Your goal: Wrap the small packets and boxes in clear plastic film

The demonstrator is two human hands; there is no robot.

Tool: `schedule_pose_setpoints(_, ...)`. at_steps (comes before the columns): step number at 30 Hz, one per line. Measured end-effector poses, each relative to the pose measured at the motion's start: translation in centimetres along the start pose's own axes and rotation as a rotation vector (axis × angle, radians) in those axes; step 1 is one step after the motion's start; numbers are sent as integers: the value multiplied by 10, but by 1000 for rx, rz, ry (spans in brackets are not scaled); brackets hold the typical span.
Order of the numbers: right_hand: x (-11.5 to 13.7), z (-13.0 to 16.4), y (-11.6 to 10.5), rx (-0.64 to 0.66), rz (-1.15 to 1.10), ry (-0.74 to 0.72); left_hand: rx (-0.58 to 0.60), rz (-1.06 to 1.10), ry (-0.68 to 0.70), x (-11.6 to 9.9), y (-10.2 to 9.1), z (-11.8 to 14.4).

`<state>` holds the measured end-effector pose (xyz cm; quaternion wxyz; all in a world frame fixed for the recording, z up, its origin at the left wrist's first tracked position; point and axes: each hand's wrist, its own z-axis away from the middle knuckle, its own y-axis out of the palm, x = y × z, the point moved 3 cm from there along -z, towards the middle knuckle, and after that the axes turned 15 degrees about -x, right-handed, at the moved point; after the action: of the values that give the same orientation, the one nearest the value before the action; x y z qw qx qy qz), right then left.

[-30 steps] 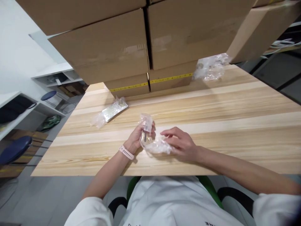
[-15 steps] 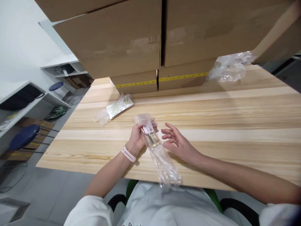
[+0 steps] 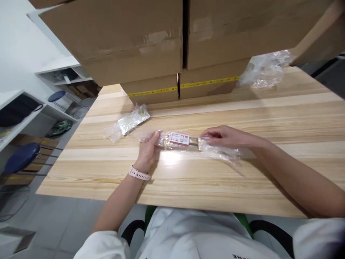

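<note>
The bagged strip (image 3: 180,139) lies flat on the table (image 3: 269,118), long axis left-right; left hand (image 3: 147,153) and right hand (image 3: 229,138) pinch its ends.

— What surrounds the pale wooden table (image 3: 242,180)?
— Stacked brown cardboard boxes (image 3: 129,43) behind it; left, white shelving (image 3: 29,118), blue round stools (image 3: 20,158) and grey floor (image 3: 54,223).

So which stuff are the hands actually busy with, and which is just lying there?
Busy with:
left hand
right hand
clear bag with a labelled part, held at both ends

Just lying about:
second bagged part
crumpled plastic
cardboard boxes
</note>
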<state>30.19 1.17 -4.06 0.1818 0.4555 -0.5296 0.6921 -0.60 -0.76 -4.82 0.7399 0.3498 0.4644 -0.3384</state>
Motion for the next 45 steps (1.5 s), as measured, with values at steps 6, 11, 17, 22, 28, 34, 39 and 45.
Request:
schedule_pose_setpoints(6, -22, 6, -40, -148, 451, 16, -27, -157, 42, -1, -6, -7)
schedule_pose_setpoints(11, -6, 11, -48, -451, 761, -203, -89, -184, 237, -12, -14, -16)
schedule_pose_setpoints(17, 11, 10, -28, -448, 715, -325, -33, -513, 874, -25, -7, 0)
schedule_pose_setpoints(22, 0, -1, -12, -461, 649, -274, 159, -776, 1055, -8, 15, 6)
schedule_pose_setpoints(28, 4, -5, -14, -548, 626, -295, 123, -896, 1073, -4, 18, -5)
schedule_pose_setpoints(34, 3, -2, -14, -526, 614, -287, 117, -891, 1092, -10, 16, -5)
schedule_pose_setpoints(39, -2, -2, -6, -289, 566, -292, 237, -966, 984, -5, 17, -13)
schedule_pose_setpoints(45, 11, -2, -14, -399, 457, -342, 161, -835, 979, -15, 15, -11)
